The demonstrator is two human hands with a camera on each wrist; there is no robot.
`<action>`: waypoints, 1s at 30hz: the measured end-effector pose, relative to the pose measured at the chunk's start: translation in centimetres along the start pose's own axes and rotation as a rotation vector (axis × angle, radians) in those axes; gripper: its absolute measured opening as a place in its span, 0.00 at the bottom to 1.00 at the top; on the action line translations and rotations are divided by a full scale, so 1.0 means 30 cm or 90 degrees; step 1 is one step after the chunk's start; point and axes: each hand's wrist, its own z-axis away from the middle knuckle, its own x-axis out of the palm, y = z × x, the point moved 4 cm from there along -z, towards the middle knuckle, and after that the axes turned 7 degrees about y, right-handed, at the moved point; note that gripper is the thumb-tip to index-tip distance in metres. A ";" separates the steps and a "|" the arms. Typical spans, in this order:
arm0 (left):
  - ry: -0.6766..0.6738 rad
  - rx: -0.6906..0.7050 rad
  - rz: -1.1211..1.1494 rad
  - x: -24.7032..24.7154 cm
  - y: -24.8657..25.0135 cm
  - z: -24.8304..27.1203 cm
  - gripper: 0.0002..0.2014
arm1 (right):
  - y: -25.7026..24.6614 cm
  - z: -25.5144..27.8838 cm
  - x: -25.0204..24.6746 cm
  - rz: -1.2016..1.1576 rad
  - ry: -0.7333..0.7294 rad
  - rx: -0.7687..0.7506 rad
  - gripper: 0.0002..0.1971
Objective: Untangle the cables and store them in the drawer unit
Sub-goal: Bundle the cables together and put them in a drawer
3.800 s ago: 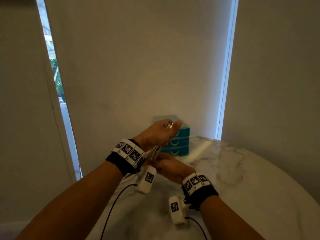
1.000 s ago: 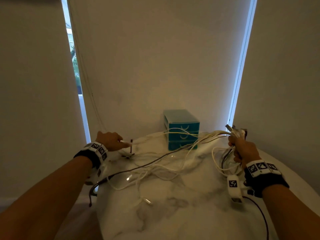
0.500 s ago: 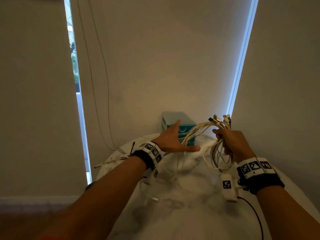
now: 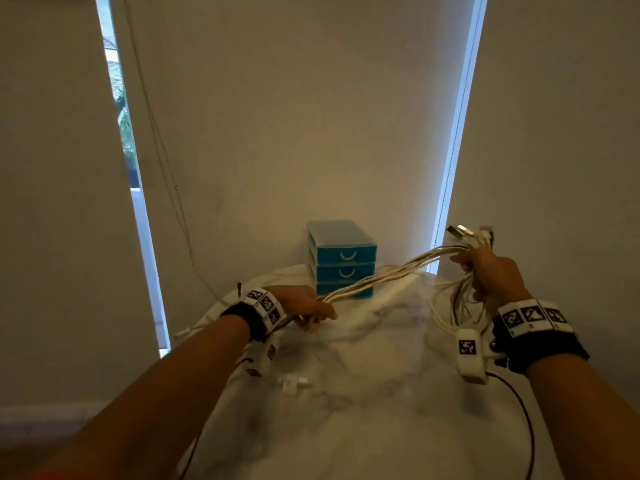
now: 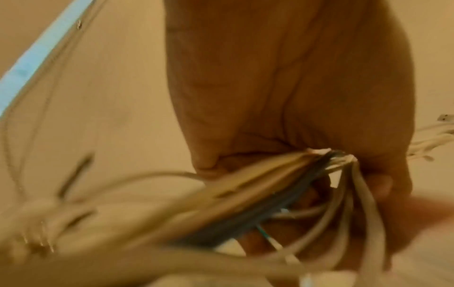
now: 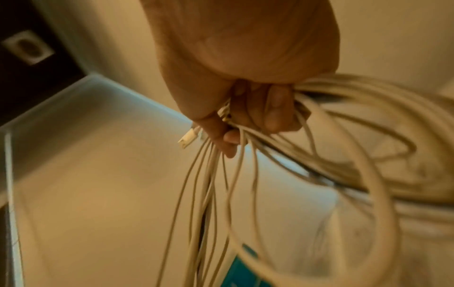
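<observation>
A bundle of several white cables [image 4: 388, 277] with one dark cable stretches across the marble table [image 4: 363, 427] between my hands. My right hand [image 4: 491, 271] grips one end, raised at the right, with the plugs [image 4: 464, 233] sticking up above the fist and coiled loops [image 4: 450, 306] hanging below. My left hand [image 4: 304, 308] grips the bundle lower down, near the table's left side. The left wrist view shows the cables [image 5: 282, 184] passing through the closed left hand [image 5: 294, 116]. In the right wrist view, the cables [image 6: 221, 184] run out of the right hand [image 6: 245, 77]. The teal drawer unit [image 4: 341, 258] stands behind, its drawers closed.
A white plug [image 4: 294, 382] lies loose on the table in front of my left wrist. Cable ends [image 4: 194, 329] trail off the table's left edge. Roller blinds and a blind cord [image 4: 166, 188] hang behind the table. A window gap lies at the left.
My left hand was open beside the bundle; it has now closed round the cables and drawn them left and down. My right hand has moved right, pulling the bundle straight.
</observation>
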 end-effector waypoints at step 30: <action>0.292 -0.314 -0.326 -0.351 -0.999 0.380 0.17 | 0.010 0.114 0.285 0.176 -0.139 -0.106 0.16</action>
